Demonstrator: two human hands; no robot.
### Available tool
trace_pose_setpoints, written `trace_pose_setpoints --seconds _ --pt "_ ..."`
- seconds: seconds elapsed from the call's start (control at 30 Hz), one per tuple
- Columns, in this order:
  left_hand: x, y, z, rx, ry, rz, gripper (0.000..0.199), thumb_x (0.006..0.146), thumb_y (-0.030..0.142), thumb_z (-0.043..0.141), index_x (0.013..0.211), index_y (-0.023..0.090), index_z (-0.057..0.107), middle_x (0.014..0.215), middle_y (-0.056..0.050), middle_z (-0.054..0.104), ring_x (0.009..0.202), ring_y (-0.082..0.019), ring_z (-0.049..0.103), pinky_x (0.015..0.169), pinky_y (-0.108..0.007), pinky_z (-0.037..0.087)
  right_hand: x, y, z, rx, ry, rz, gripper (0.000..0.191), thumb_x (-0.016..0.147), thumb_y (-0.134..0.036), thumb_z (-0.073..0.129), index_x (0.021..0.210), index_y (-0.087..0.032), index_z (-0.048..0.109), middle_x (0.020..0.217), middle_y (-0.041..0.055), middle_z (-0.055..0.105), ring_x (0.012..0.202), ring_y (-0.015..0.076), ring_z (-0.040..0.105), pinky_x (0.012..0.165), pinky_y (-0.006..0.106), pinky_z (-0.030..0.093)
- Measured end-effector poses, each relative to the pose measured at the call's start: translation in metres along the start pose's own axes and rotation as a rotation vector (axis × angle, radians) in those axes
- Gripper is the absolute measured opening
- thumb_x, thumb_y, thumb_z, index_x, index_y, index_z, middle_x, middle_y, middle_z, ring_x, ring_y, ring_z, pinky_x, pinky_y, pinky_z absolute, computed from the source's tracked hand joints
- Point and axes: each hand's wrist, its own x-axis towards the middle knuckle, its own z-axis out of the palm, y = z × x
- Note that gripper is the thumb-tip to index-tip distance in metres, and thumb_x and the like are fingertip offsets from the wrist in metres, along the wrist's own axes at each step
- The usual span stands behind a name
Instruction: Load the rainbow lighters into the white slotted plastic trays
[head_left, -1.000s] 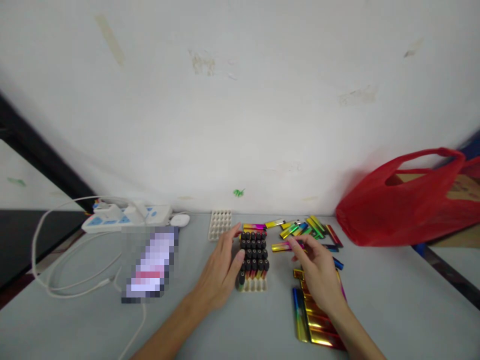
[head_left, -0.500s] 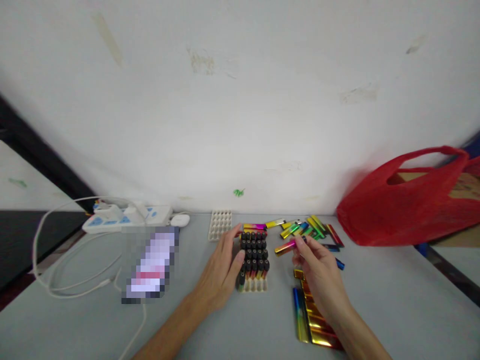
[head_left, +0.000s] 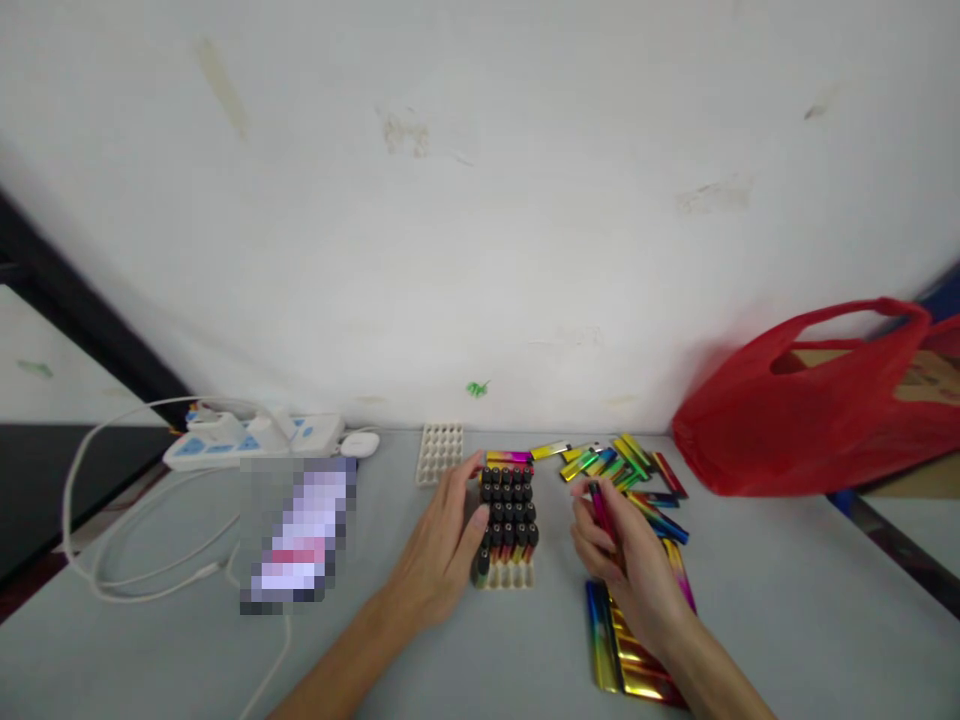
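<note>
My right hand (head_left: 619, 540) is closed around a slim pink shiny tube (head_left: 602, 508), its black end pointing up and away. To the left stands a pale holed tray (head_left: 510, 576) with rows of upright tubes (head_left: 508, 512), black ends up; its nearest row is mostly bare sockets, with one tube at the left corner. My left hand (head_left: 442, 545) rests along the left side of these tubes, fingers stretched and thumb apart, seemingly touching them. Below my right hand lies a row of gold shiny tubes (head_left: 637, 660), partly hidden by the wrist, with a blue-green tube (head_left: 601, 635) beside it.
Loose coloured tubes (head_left: 611, 462) lie in a heap at the back right. Another pale tray (head_left: 440, 452) is against the wall. On the left are a power strip (head_left: 300, 435), white cables and a blurred phone (head_left: 304, 535). A red bag (head_left: 780, 420) stands at right.
My right hand has turned the pink tube from lying sideways to pointing away, black end up, drawing it slightly right. My left hand stays by the tray.
</note>
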Motion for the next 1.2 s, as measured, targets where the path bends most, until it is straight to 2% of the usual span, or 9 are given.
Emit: trace_pose_setpoints --seconds 0.1,0.33,0.43,0.57,0.77,1.2 --pt "0.000 0.001 0.000 0.004 -0.007 0.006 0.058 0.117 0.048 0.038 0.172 0.029 0.030 0.170 -0.015 0.045 0.150 -0.033 0.052 0.130 -0.056 0.036 -0.001 0.002 0.002 -0.014 0.010 -0.005 0.050 0.096 -0.063 0.078 0.081 -0.022 0.053 0.061 -0.0118 0.024 0.050 0.0071 0.010 0.048 0.027 0.009" --pt "0.000 0.005 0.000 0.004 -0.008 0.007 0.057 0.118 0.048 0.037 0.171 0.029 0.030 0.169 -0.015 0.046 0.149 -0.032 0.054 0.130 -0.055 0.037 0.001 0.006 0.002 -0.091 -0.034 -0.014 0.054 0.094 -0.074 0.073 0.092 -0.021 0.063 0.060 -0.0093 0.037 0.048 0.0081 0.019 0.046 0.026 0.013" --pt "0.000 0.004 0.000 0.009 -0.013 0.018 0.056 0.118 0.047 0.037 0.171 0.030 0.029 0.169 -0.014 0.045 0.150 -0.032 0.053 0.130 -0.054 0.037 0.003 0.009 -0.003 -0.085 -0.068 0.019 0.057 0.095 -0.075 0.070 0.081 -0.021 0.062 0.057 -0.0105 0.028 0.050 0.0090 0.013 0.046 0.027 0.012" --pt "0.000 0.004 0.000 0.017 -0.027 0.026 0.057 0.118 0.045 0.036 0.173 0.030 0.026 0.169 -0.014 0.045 0.152 -0.032 0.050 0.130 -0.055 0.036 0.002 0.011 -0.006 -0.057 -0.158 0.101 0.069 0.096 -0.077 0.066 0.060 -0.023 0.044 0.056 -0.0104 0.020 0.050 0.0094 0.010 0.048 0.030 0.009" --pt "-0.001 0.003 0.000 0.016 -0.013 0.024 0.057 0.118 0.046 0.038 0.172 0.031 0.028 0.169 -0.013 0.045 0.151 -0.032 0.051 0.130 -0.054 0.037 -0.003 0.012 -0.001 -0.057 -0.227 0.152 0.069 0.099 -0.073 0.063 0.057 -0.024 0.041 0.052 -0.0103 0.020 0.048 0.0098 0.012 0.049 0.031 0.010" --pt "0.000 0.005 0.000 0.011 -0.019 0.019 0.057 0.118 0.046 0.037 0.172 0.028 0.031 0.169 -0.014 0.046 0.151 -0.032 0.051 0.132 -0.055 0.035 -0.005 0.020 0.001 -0.083 -0.115 0.235 0.065 0.091 -0.074 0.064 0.059 -0.026 0.034 0.054 -0.0110 0.017 0.048 0.0094 0.011 0.047 0.029 0.008"
